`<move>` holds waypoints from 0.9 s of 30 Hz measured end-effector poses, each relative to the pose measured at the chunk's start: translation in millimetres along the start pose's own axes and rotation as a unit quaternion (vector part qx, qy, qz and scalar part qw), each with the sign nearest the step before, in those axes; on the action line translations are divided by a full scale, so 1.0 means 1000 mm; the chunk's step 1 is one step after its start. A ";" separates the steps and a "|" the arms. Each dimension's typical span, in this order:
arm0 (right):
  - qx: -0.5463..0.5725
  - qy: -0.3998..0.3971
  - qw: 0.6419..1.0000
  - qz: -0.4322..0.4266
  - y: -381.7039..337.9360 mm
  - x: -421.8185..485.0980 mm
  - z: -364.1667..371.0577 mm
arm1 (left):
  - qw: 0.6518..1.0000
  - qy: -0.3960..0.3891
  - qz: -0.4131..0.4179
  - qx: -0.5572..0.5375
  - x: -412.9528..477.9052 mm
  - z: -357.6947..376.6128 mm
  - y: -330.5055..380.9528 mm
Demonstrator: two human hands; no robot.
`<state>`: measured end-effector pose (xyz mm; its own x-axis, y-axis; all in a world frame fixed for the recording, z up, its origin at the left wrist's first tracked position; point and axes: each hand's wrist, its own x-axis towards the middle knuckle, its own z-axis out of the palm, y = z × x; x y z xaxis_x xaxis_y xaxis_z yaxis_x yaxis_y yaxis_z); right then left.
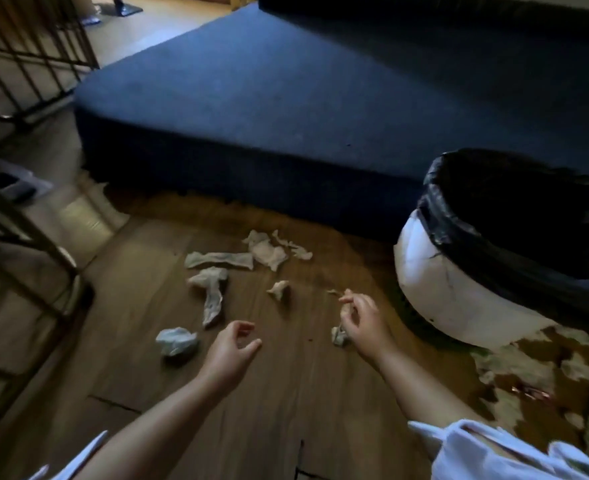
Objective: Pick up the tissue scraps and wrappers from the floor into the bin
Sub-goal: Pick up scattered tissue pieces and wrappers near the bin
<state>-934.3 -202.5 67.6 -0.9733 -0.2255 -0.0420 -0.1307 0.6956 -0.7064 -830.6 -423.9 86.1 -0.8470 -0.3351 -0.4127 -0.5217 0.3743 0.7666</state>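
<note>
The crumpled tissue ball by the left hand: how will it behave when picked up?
The crumpled tissue ball probably weighs almost nothing and will squash under the fingers, given its loose creases. Its irregular shape suggests it won't roll. The open left hand hovers right beside it.

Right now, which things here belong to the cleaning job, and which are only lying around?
For the job: crumpled tissue ball, long tissue strip, small scrap, bin.

Only lying around: blue mattress, patterned rug, metal frame.
</note>
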 end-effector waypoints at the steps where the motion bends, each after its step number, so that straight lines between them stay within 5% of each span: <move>1: -0.008 -0.013 1.000 0.012 0.011 0.013 0.006 | 0.999 0.026 -0.018 0.019 0.005 -0.004 -0.011; 6: -0.105 -0.064 0.987 0.107 0.065 0.056 0.041 | 0.973 0.184 -0.115 0.080 0.041 -0.036 -0.049; 9: -0.196 -0.061 0.979 0.018 0.072 0.028 0.074 | 0.965 0.175 -0.151 0.123 0.062 -0.048 -0.076; 14: -0.163 0.005 0.968 -0.190 0.060 0.016 0.093 | 0.973 0.225 -0.036 0.030 0.070 -0.035 -0.096; 18: 0.051 0.017 0.996 -0.069 0.011 0.057 0.107 | 0.964 0.256 0.051 -0.054 0.080 -0.031 -0.066; 21: -0.020 -0.047 0.995 -0.085 -0.019 0.082 0.123 | 0.971 0.211 0.106 -0.020 0.111 -0.032 -0.050; 27: -0.169 -0.169 0.948 -0.208 -0.003 0.084 0.139 | 0.978 0.065 0.033 0.195 0.144 -0.020 -0.049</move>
<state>-989.7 -318.7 -32.0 -0.7157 -0.6944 -0.0748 -0.5984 0.6649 -0.4469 -925.4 -507.7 -0.8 -0.8734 -0.3967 -0.2826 -0.4868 0.6917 0.5335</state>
